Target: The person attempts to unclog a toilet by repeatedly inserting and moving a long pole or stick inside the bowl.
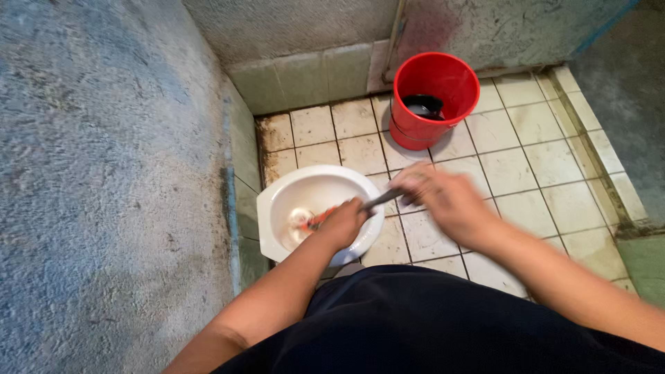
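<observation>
Brush (325,216), orange-headed, dark-handled: you are holding it in both hands over the white toilet bowl (277,221), which is sitting low at the foot of the rough wall (104,173) on your left.

Left hand (343,223): you are closing it round the brush just behind the orange head, fingers curled tight, knuckles up; it is hanging over the bowl's right-hand rim. This is the hand nearer the working end.

Right hand (443,197): you are keeping it further back along the dark handle. It is blurring in the picture, so whether it is gripping firmly or only steadying the handle's end cannot be told.

Long axis: the brush is lying slantwise, head down and to your left inside the basin, handle rising up and to your right toward the right hand. The head is pointing away from both grips into the basin's lower left, near the pale patch at the bottom.

Bucket (435,100), red, round: it is standing upright in the far corner on the floor tiles (519,159), well apart from both hands, with something dark lying inside; what it is cannot be made out.

Floor tiles: pale, stained, dark along the joints, and running up to a grimy edge on your right.

Dark garment (429,325): it is filling the lower frame beneath your forearms.
</observation>
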